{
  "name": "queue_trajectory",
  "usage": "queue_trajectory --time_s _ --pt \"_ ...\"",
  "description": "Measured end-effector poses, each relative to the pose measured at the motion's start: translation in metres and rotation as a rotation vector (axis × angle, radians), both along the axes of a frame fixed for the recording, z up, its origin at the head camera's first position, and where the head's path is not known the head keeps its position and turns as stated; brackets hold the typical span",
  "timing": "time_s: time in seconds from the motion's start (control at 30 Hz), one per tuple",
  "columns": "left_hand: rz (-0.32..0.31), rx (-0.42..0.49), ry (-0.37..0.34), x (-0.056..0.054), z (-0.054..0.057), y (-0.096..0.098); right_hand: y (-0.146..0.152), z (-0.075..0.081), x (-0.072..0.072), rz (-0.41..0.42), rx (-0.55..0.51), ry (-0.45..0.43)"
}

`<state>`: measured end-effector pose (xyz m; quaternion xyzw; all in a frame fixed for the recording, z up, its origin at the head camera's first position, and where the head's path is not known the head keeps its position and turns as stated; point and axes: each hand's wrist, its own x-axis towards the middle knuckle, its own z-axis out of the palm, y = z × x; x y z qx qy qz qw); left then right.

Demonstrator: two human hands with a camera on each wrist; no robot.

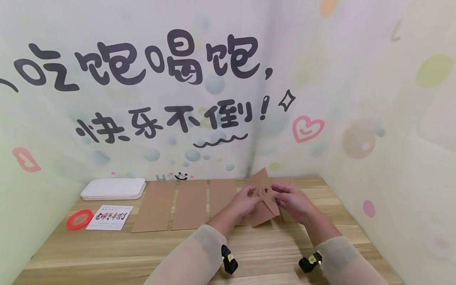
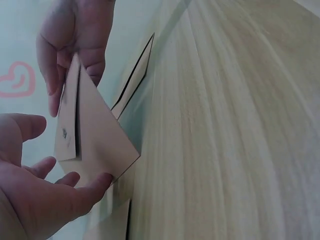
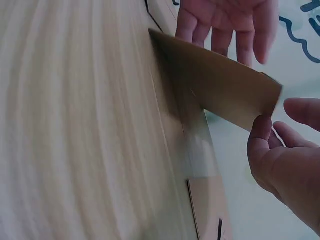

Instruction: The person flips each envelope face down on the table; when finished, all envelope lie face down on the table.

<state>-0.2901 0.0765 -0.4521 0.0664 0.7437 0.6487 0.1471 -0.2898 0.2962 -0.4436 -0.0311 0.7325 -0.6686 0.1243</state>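
Observation:
A brown kraft paper envelope [image 1: 264,190] with a small dark mark on its flap is tilted up above the table between both hands. My right hand [image 1: 293,201] pinches it at the right side. My left hand [image 1: 248,200] is at the opposite side; in the left wrist view, its fingertips [image 2: 105,181] touch the envelope's lower edge while the thumb [image 2: 31,125] stands apart. The plain brown side [image 3: 225,82] faces the right wrist camera. Another brown envelope [image 1: 286,213] lies partly hidden behind the right hand.
Three brown envelopes lie in a row to the left, the nearest being one envelope [image 1: 221,194]. Farther left are a white case [image 1: 113,189], a white printed card [image 1: 110,217] and a red ring [image 1: 79,219] overlapping the card's edge. Decorated walls [image 1: 356,99] enclose the wooden table [image 1: 107,257].

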Motion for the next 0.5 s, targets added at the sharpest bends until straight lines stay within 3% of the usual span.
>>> queue_trajectory --time_s 0.23,0.5 --pt "-0.007 -0.015 0.001 0.001 0.008 0.006 -0.013 0.005 0.011 0.066 -0.048 0.014" --pt "-0.031 0.061 -0.05 0.004 0.017 0.007 -0.025 0.006 0.019 0.132 -0.104 0.0"
